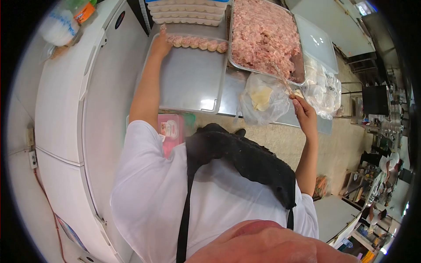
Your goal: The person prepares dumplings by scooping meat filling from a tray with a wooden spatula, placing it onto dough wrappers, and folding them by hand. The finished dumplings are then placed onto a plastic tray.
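Observation:
At the upper left corner of a clear plastic tray (188, 81), my left hand (162, 45) is closed around a small piece topped with pink filling. A row of filled dumplings (197, 43) lies along the tray's far edge, to the right of that hand. My right hand (303, 113) is closed on the handle of a thin utensil (284, 79), whose far end reaches the near edge of the minced meat (263, 35) in a large metal pan (255, 71). Just left of the right hand, an open plastic bag (278, 105) holds pale yellow wrappers (260, 97).
Stacked lidded trays (187, 12) stand at the back. Bagged white packs (319, 85) and a clear lid (316, 41) lie right of the pan. A white refrigerator (105, 101) stands at left; a pink container (170, 131) is below the counter. Two people (389, 162) are far right.

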A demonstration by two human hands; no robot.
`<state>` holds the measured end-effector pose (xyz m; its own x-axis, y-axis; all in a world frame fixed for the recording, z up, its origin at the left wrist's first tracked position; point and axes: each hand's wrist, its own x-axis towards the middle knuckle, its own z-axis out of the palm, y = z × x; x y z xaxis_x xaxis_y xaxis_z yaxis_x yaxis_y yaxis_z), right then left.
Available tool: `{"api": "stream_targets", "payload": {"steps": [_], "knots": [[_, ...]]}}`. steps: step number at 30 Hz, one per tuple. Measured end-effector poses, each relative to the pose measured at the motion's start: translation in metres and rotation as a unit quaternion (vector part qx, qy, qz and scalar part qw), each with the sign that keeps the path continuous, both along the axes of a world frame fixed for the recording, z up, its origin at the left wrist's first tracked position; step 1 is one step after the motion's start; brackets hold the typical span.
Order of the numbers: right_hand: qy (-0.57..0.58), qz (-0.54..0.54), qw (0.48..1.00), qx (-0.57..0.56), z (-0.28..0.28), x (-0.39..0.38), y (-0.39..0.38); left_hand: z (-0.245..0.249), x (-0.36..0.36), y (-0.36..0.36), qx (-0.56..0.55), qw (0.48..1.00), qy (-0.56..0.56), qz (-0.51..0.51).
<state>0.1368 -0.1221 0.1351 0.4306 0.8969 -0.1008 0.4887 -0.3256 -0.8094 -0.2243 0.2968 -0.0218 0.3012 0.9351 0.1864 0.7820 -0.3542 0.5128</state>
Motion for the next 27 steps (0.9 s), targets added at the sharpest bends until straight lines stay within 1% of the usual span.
{"api": "stream_targets", "payload": {"steps": [3, 6, 8, 9, 12, 14, 15, 16, 18, 21, 24, 27], "knots": [[-0.023, 0.006, 1.0, -0.016, 0.0, 0.008, 0.0, -0.004, 0.003, 0.001, 0.011, 1.0, 0.012, 0.015], [-0.114, 0.068, 0.99, 0.055, -0.018, 0.036, 0.006, 0.017, 0.009, -0.01, -0.084, 0.996, -0.03, 0.02], [-0.23, 0.093, 0.968, 0.042, -0.007, 0.059, 0.014, 0.013, 0.011, -0.016, 0.087, 0.996, 0.031, -0.014], [-0.287, 0.107, 0.951, 0.036, 0.002, 0.072, 0.02, 0.014, 0.017, -0.023, 0.174, 0.983, 0.059, -0.029], [-0.448, 0.119, 0.882, -0.088, 0.025, 0.116, 0.046, 0.077, 0.068, -0.102, 0.204, 0.963, -0.044, -0.168], [-0.488, 0.176, 0.851, -0.084, 0.027, 0.14, 0.066, 0.092, 0.123, -0.16, 0.148, 0.953, -0.157, -0.211], [-0.507, 0.207, 0.833, -0.081, 0.025, 0.151, 0.076, 0.093, 0.147, -0.189, 0.052, 0.95, -0.188, -0.244], [-0.513, 0.229, 0.825, -0.062, 0.016, 0.163, 0.087, 0.09, 0.17, -0.215, -0.044, 0.936, -0.218, -0.273], [-0.522, 0.275, 0.807, -0.024, -0.017, 0.181, 0.1, 0.069, 0.207, -0.255, -0.17, 0.906, -0.211, -0.325], [-0.479, 0.318, 0.818, -0.018, -0.049, 0.181, 0.103, 0.021, 0.236, -0.28, -0.066, 0.935, -0.079, -0.341], [-0.447, 0.328, 0.833, 0.003, -0.061, 0.177, 0.094, 0.015, 0.244, -0.294, 0.064, 0.962, -0.078, -0.252], [-0.369, 0.316, 0.873, -0.039, -0.041, 0.166, 0.083, -0.008, 0.244, -0.286, 0.013, 0.969, -0.054, -0.24]]}}
